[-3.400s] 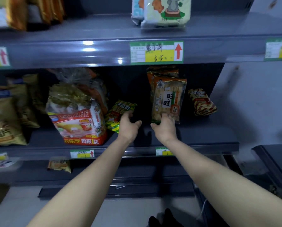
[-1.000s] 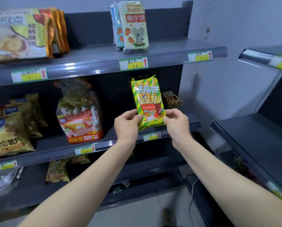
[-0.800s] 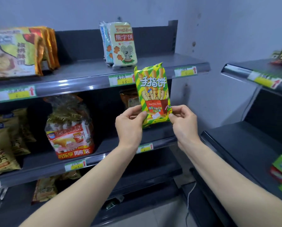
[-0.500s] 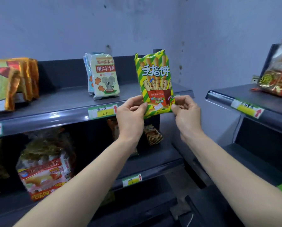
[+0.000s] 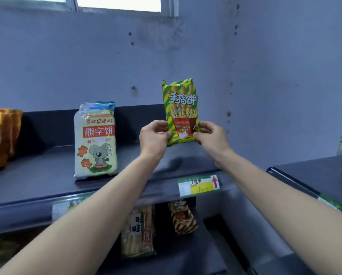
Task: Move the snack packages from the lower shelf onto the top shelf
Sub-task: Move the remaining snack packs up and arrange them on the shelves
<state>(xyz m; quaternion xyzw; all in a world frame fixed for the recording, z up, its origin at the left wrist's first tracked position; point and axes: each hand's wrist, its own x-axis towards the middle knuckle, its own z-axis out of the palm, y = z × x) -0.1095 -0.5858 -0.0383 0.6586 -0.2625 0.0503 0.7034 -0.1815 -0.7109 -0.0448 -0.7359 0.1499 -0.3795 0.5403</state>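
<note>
Fingers (image 5: pixel 159 126) and thumbs of the left hand (image 5: pixel 153 136) and right hand (image 5: pixel 210 137) pinch the lower corners of one green-and-yellow striped plastic snack packet (image 5: pixel 181 108), held upright over the right end of the dark grey metal top shelf (image 5: pixel 47 176), apparently clear of it. Good practice: lower until the bottom edge seats flat, lean it back slightly, then release both hands together. Count: one packet in hand; two on the lower shelf (image 5: pixel 188 257), a tan cracker pack (image 5: pixel 139 231) and a brown striped pack (image 5: pixel 183 217); one cream bear-print bag (image 5: pixel 95 143) on top.
</note>
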